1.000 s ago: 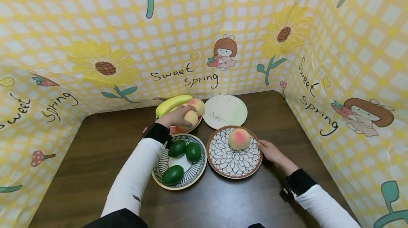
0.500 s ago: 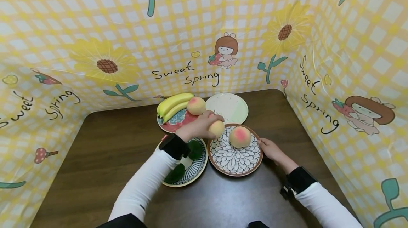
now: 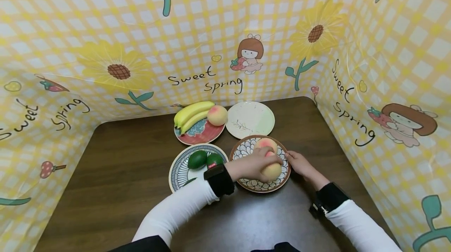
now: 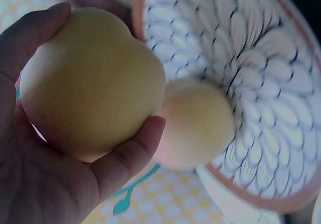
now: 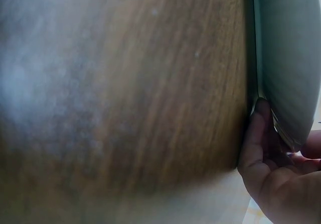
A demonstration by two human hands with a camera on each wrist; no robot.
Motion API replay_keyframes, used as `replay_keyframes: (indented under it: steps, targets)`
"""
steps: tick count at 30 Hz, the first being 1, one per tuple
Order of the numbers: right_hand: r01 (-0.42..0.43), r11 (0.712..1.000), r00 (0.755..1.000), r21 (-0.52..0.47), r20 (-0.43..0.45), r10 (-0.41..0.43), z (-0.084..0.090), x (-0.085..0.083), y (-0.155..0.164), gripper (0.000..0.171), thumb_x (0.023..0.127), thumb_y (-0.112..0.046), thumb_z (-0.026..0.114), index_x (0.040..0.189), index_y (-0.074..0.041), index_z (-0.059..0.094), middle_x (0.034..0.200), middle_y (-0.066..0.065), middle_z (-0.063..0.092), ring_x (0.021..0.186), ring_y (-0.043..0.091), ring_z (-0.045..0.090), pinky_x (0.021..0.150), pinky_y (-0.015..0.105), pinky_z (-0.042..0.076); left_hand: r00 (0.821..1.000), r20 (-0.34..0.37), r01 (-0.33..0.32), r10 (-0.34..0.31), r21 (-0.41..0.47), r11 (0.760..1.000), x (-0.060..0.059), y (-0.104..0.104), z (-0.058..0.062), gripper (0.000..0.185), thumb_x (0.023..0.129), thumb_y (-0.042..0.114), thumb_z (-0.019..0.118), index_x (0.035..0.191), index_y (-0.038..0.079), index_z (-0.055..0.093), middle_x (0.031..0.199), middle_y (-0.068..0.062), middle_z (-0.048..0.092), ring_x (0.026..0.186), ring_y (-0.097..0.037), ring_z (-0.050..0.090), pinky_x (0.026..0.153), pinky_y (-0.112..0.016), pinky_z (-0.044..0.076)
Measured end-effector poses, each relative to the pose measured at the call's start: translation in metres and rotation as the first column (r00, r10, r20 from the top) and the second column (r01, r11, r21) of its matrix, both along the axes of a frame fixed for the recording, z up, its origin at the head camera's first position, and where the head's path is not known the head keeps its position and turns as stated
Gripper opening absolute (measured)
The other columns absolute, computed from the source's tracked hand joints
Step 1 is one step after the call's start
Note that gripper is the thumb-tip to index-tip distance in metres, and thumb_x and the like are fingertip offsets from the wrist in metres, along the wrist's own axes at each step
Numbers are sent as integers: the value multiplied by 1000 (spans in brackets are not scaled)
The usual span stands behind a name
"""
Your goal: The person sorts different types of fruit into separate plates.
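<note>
We see a yellow, pink-blushed peach (image 3: 272,173) clamped in the left grip (image 3: 253,164) at four o'clock over a patterned plate (image 3: 243,149), the right grip (image 3: 299,164) pinching it at three; brown desk (image 3: 105,173), yellow-checked cloth (image 3: 211,21).

Yellow-checked cloth walls (image 3: 211,21), printed sunflowers (image 3: 118,71), dark wooden table (image 3: 109,177), pale sheen (image 3: 243,220)

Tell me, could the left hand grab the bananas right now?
Probably not straight away: the left hand grips a peach over the brown-rimmed plate, though nothing appears to cover the bananas.

Downward head view — close wrist views — brown-rimmed plate (image 3: 244,148) shared.
</note>
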State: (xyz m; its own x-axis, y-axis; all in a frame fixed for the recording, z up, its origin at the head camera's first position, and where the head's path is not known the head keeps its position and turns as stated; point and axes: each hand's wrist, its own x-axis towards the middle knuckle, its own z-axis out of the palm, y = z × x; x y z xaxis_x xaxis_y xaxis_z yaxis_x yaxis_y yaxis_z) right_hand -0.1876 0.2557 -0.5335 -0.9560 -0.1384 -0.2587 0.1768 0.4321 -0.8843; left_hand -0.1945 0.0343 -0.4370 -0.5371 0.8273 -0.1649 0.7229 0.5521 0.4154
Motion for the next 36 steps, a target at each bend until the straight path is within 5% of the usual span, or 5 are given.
replay_keyframes:
  steps: [3, 9, 17, 30, 36]
  targets:
    - [-3, 1000, 1000, -2, -9, 3, 0, 0, 1, 44, 111, -14, 36, 137, 18, 49, 110, 27, 66, 83, 7, 60, 72, 22, 51, 991, -119, 54, -59, -43, 998, 6, 7, -10, 61, 84, 23, 82, 140, 26, 57, 145, -17, 48, 127, -34, 52, 99, -35, 52]
    - [6, 999, 1000, -38, -7, -7, 0, 1, 1, 43, 111, -14, 35, 134, 19, 50, 102, 21, 67, 79, 6, 58, 70, 23, 51, 927, -339, 147, -163, -71, 987, 9, 14, -25, 57, 85, 29, 82, 138, 27, 59, 143, -14, 53, 128, -28, 54, 109, -37, 47]
    - [16, 999, 1000, -52, -2, -17, -1, 2, 1, 42, 110, -13, 37, 134, 19, 49, 105, 22, 67, 79, 5, 59, 69, 23, 52, 919, -352, 168, -178, -59, 984, 10, 21, -34, 45, 90, 27, 76, 133, 27, 61, 145, -13, 53, 129, -29, 54, 110, -37, 47]
    - [8, 999, 998, 46, -55, -6, 1, 0, 1, 40, 110, -14, 38, 130, 17, 55, 115, 28, 65, 99, 24, 62, 81, 26, 48, 852, -485, 213, -197, -22, 977, 7, 19, -42, 28, 100, 31, 65, 128, 28, 68, 145, -11, 57, 134, -32, 53, 107, -37, 52]
    - [1, 998, 998, 56, -59, 2, 1, 1, 1, 40, 110, -14, 38, 129, 16, 56, 116, 29, 65, 104, 29, 62, 85, 28, 48, 845, -496, 183, -198, -80, 980, 10, 17, -45, 32, 105, 33, 57, 136, 30, 64, 153, -10, 52, 139, -32, 50, 107, -38, 52]
